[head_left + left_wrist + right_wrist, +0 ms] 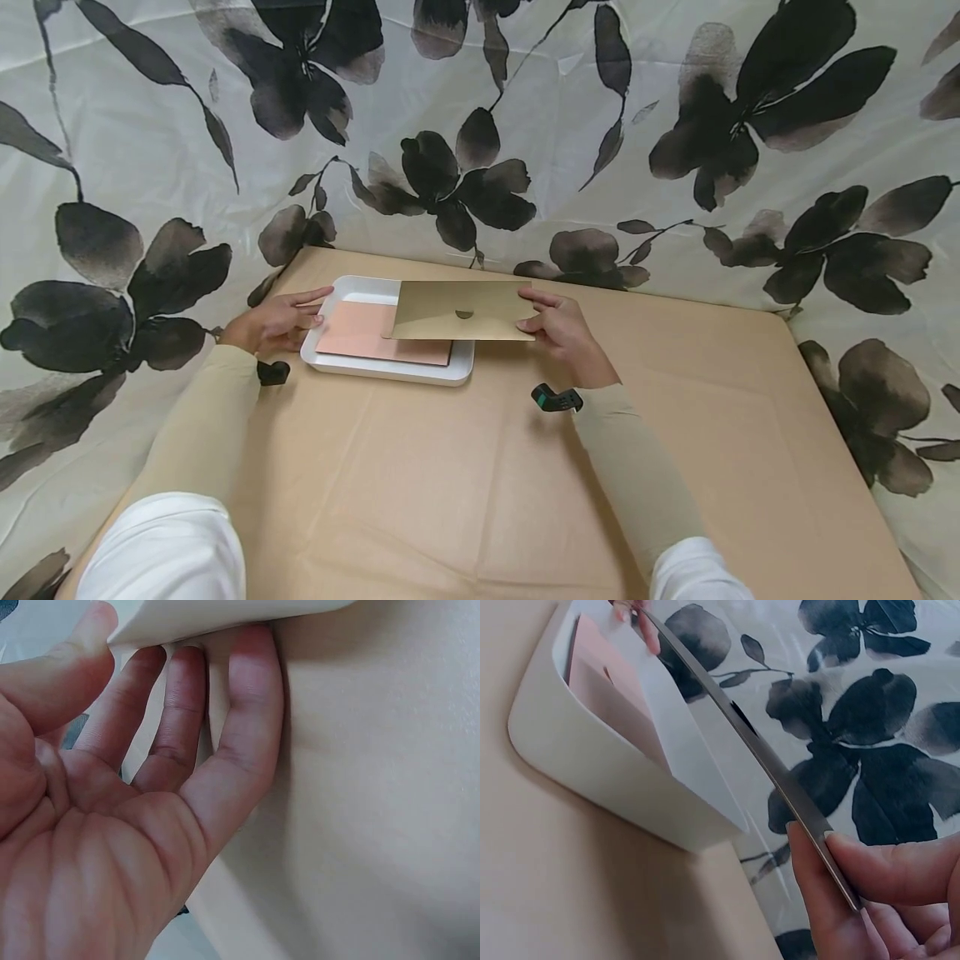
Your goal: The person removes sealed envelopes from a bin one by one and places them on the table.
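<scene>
Tray (pixel 388 372) in left grip (pixel 277 323), pink card (pixel 356 332) inside, gold card (pixel 459 303) partly above in pinch of right grip (pixel 561 330)

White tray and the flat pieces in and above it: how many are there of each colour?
White: 1, the tray
Pink: 1, the pink flat piece lying in the tray
Gold: 1, the gold flat piece held in the right hand
Total: 3

Your gold card (pixel 461 326) — thin, with a dark half-round mark — is raised over your white tray (pixel 462 360), overhanging its right end; a pink card (pixel 356 333) lies inside.
</scene>
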